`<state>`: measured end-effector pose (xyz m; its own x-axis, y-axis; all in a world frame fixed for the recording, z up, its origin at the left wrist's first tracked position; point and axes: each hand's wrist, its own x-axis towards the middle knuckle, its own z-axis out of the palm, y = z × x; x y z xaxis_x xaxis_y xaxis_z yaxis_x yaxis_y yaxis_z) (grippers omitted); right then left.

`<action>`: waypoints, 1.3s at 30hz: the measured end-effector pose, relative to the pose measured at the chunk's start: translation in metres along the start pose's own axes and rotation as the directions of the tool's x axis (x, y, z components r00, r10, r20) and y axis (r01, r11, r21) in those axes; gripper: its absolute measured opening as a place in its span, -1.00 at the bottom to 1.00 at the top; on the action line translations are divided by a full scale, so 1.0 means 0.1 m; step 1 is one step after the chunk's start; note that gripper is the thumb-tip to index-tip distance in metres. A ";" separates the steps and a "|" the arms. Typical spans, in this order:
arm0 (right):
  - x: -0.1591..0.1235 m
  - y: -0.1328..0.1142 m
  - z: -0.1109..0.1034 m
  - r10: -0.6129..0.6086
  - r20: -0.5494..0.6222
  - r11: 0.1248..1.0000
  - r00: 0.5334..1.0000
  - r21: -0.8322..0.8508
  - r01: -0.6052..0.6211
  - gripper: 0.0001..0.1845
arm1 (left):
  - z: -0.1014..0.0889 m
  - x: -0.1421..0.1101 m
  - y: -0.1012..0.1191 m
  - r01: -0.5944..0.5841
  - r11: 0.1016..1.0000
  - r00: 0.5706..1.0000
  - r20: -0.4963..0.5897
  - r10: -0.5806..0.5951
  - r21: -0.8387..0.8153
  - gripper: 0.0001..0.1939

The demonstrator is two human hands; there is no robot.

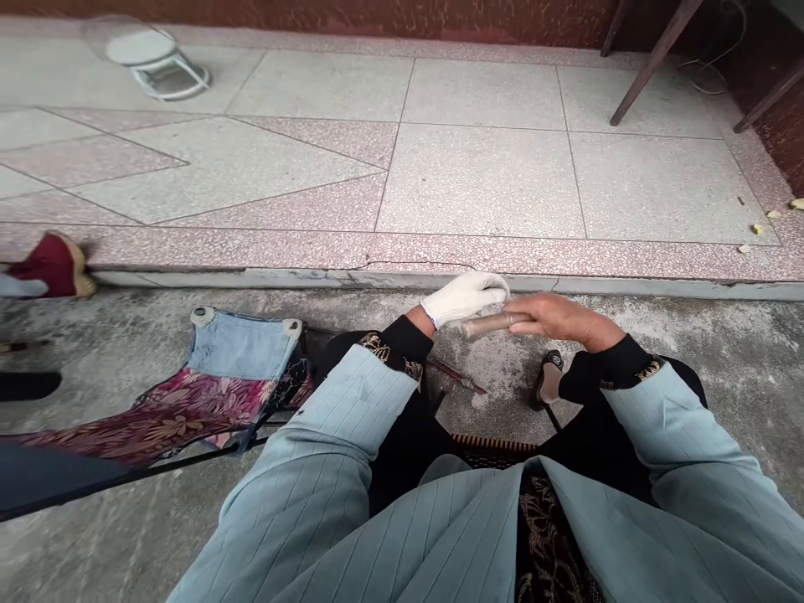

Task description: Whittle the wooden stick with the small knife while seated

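Note:
My left hand (468, 299) wears a white knit glove, its fingers curled in front of me just off the pavement's edge. Something pale and greyish lies between the two hands, too small to make out. Bare, with a ring on one finger, my right hand (556, 320) comes in from the right, its fingers nearly touching the glove. A tan, wooden-looking round stick (485, 325) runs out from under those fingers toward the left; its other end is hidden by the hand. On the concrete below lies a thin reddish-brown rod (457, 376) with a knotted or wrapped part.
A raised tiled pavement (477, 184) runs across ahead, with a low step edge. At the back left stands a small white stool (154, 59). A folding chair of patched cloth (207, 385) is close on my left. Farther left shows another person's red shoe (54, 264).

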<state>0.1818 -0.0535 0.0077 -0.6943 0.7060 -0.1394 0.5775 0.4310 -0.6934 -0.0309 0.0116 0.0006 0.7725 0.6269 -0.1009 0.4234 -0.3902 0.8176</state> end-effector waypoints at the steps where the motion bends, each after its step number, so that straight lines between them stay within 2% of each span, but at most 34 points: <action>1: 0.00 -0.02 -0.04 0.030 -0.089 0.999 0.996 0.028 -0.027 -0.66 | 0.03 0.01 -0.01 0.025 0.998 0.999 -0.023 -0.026 -0.049 -0.75; 2: 0.00 -0.03 -0.08 0.077 -0.182 0.997 0.980 0.046 -0.070 -0.66 | 0.05 0.02 -0.02 0.051 0.994 0.996 -0.066 -0.057 -0.094 -0.71; 4: -0.01 0.02 -0.17 0.183 -0.344 0.983 0.921 0.031 -0.184 -0.68 | 0.11 0.05 -0.03 0.079 0.990 0.990 -0.104 -0.091 -0.113 -0.66; 6: -0.01 0.12 -0.22 0.256 -0.443 0.952 0.859 -0.039 -0.304 -0.70 | 0.16 0.06 -0.03 0.055 0.996 0.993 -0.104 -0.061 -0.065 -0.65; 9: -0.01 0.30 -0.22 0.337 -0.504 0.876 0.795 -0.142 -0.462 -0.71 | 0.23 0.08 -0.02 -0.004 0.999 1.000 -0.006 0.005 0.035 -0.67; 12: -0.01 0.43 -0.18 0.410 -0.503 0.776 0.761 -0.246 -0.581 -0.70 | 0.25 0.09 -0.02 -0.056 0.989 0.985 0.167 0.033 0.133 -0.69; 14: 0.00 0.49 -0.14 0.439 -0.428 0.739 0.790 -0.328 -0.588 -0.69 | 0.21 0.09 -0.02 -0.109 0.976 0.970 0.235 0.063 0.189 -0.69; 17: 0.03 0.49 -0.07 0.433 -0.210 0.789 0.877 -0.381 -0.481 -0.71 | 0.08 0.07 -0.03 -0.123 0.959 0.978 0.193 0.074 0.254 -0.70; 19: 0.06 0.43 0.00 0.371 -0.049 0.876 0.927 -0.312 -0.367 -0.75 | -0.01 0.06 -0.05 -0.122 0.956 0.987 0.132 0.089 0.266 -0.72; 21: 0.09 0.33 0.06 0.265 0.073 0.953 0.962 -0.174 -0.249 -0.79 | -0.08 0.04 -0.07 -0.157 0.957 0.985 0.113 0.133 0.245 -0.73; 24: 0.11 0.13 0.09 0.101 0.131 0.995 0.986 -0.012 -0.100 -0.81 | -0.10 0.03 -0.11 -0.200 0.962 0.977 0.113 0.182 0.185 -0.74; 26: 0.09 0.03 0.06 0.055 0.066 0.998 0.996 0.039 -0.058 -0.80 | -0.07 0.03 -0.14 -0.190 0.974 0.979 0.102 0.178 0.122 -0.74; 29: 0.06 -0.04 -0.02 0.130 -0.160 0.988 0.979 0.100 -0.115 -0.73 | 0.02 0.04 -0.17 -0.105 0.994 0.993 0.055 0.104 0.012 -0.70; 31: 0.06 -0.01 -0.08 0.239 -0.323 0.969 0.916 0.134 -0.206 -0.69 | 0.09 0.03 -0.16 -0.029 1.000 0.999 0.018 0.029 -0.001 -0.66; 33: 0.07 0.05 -0.11 0.339 -0.439 0.941 0.832 0.148 -0.305 -0.65 | 0.16 0.03 -0.13 -0.028 1.000 0.999 0.042 0.028 0.005 -0.64; 35: 0.09 0.12 -0.13 0.402 -0.504 0.910 0.765 0.125 -0.396 -0.63 | 0.23 0.01 -0.09 -0.055 0.998 0.991 0.120 0.054 0.001 -0.64; 36: 0.09 0.15 -0.13 0.417 -0.518 0.895 0.747 0.092 -0.436 -0.62 | 0.26 0.01 -0.07 -0.065 0.998 0.985 0.163 0.064 0.001 -0.65; 37: 0.10 0.19 -0.12 0.425 -0.520 0.880 0.741 0.044 -0.473 -0.63 | 0.28 0.00 -0.05 -0.071 0.997 0.977 0.202 0.069 0.005 -0.66; 39: 0.10 0.25 -0.11 0.427 -0.483 0.846 0.764 -0.085 -0.526 -0.65 | 0.30 -0.02 -0.04 -0.086 0.996 0.965 0.250 0.078 0.023 -0.69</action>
<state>0.1937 -0.0292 -0.0035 -0.0767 0.9952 -0.0609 0.8906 0.0409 -0.4529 -0.0196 -0.0083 -0.0194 0.8967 0.4065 -0.1752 0.3659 -0.4579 0.8102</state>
